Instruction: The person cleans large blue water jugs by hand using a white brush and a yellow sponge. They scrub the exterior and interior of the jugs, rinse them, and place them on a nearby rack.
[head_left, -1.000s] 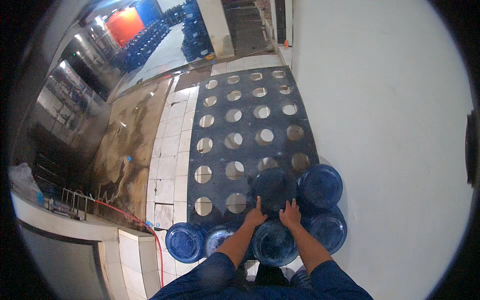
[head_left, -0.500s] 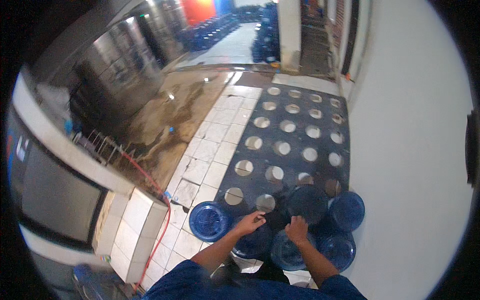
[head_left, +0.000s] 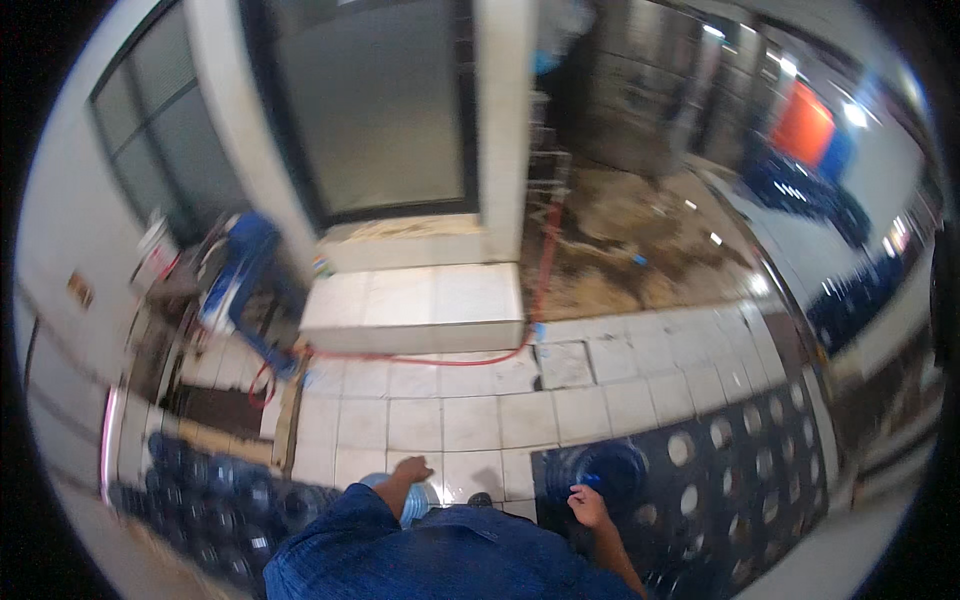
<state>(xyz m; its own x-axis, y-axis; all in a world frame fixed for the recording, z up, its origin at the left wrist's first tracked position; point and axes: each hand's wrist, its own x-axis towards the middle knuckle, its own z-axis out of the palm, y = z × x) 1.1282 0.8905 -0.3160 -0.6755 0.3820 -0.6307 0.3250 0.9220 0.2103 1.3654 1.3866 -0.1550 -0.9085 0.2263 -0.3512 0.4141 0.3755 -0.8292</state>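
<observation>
My left hand (head_left: 408, 471) hovers in front of my body, its loosely bent fingers pointing right with nothing visible in them. Below it a pale blue water jug (head_left: 413, 507) shows in part beside my sleeve. My right hand (head_left: 589, 507) is out to the right, fingers slightly apart and seemingly holding nothing. Just beyond it a dark blue water jug (head_left: 622, 466) stands on a black mat with round holes (head_left: 700, 487). Whether the right fingertips touch that jug I cannot tell.
Several blue jugs (head_left: 205, 500) crowd the lower left. White floor tiles (head_left: 470, 424) run across the middle. A red hose (head_left: 430, 361) lies along a white tiled step (head_left: 420, 305). Wet brown ground (head_left: 650, 245) lies beyond. More jugs (head_left: 800, 190) stand at the far right.
My view has swung left, so the mat is now at the right and the step ahead. My hands have moved farther apart, away from the group of jugs they were over.
</observation>
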